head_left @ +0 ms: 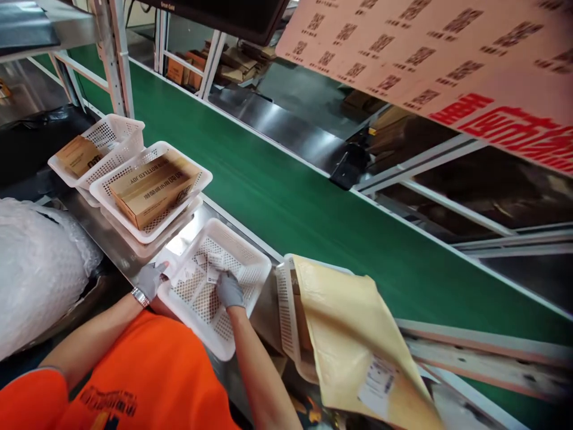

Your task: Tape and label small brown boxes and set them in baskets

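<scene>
A white perforated basket [244, 254] lies on the steel ledge in front of me. My left hand [151, 279], in a grey glove with a wristwatch, grips the basket's near left corner. My right hand [229, 289], also gloved, reaches inside the basket and pinches a small printed paper slip [213, 267] lying on its bottom. To the right, a yellow padded mailer [353, 334] with a white shipping label leans out of another white basket [285, 304].
Two more white baskets stand to the left, one holding a brown cardboard box [152, 188], the farther one a smaller box [78, 155]. A green conveyor belt [304, 203] runs diagonally behind. A bubble wrap roll [36, 269] sits at far left. A large printed cardboard sheet [447, 60] hangs overhead.
</scene>
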### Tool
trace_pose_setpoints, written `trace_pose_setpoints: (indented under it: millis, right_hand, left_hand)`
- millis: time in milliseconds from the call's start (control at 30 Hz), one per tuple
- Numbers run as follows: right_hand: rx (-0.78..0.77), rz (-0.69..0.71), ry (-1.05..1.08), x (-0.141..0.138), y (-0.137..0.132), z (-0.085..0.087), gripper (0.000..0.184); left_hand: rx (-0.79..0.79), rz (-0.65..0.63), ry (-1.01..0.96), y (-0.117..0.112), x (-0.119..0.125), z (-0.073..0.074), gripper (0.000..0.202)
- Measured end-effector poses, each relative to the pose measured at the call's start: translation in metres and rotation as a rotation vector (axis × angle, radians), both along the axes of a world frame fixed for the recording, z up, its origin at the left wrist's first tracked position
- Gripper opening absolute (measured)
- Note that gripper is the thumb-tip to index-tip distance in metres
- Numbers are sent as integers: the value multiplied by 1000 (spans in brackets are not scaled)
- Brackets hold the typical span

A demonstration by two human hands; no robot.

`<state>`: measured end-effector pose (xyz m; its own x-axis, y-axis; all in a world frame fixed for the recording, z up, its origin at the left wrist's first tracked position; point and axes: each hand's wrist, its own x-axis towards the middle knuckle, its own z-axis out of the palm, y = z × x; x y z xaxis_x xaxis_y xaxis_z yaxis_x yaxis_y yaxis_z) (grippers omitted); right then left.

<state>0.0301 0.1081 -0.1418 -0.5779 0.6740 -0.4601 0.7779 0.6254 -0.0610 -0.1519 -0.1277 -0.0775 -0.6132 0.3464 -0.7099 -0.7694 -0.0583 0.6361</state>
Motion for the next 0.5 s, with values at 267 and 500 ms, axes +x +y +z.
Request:
trace_pose_setpoints:
  millis: [267,500]
  right_hand:
    - [-55,-120,-79,22,-25,0,39]
    - [-70,-157,-37,15,-24,4,39]
  left_hand:
    - [42,20,-85,-3,-2,3,27]
    - [94,-23,-90,3,-4,2,35]
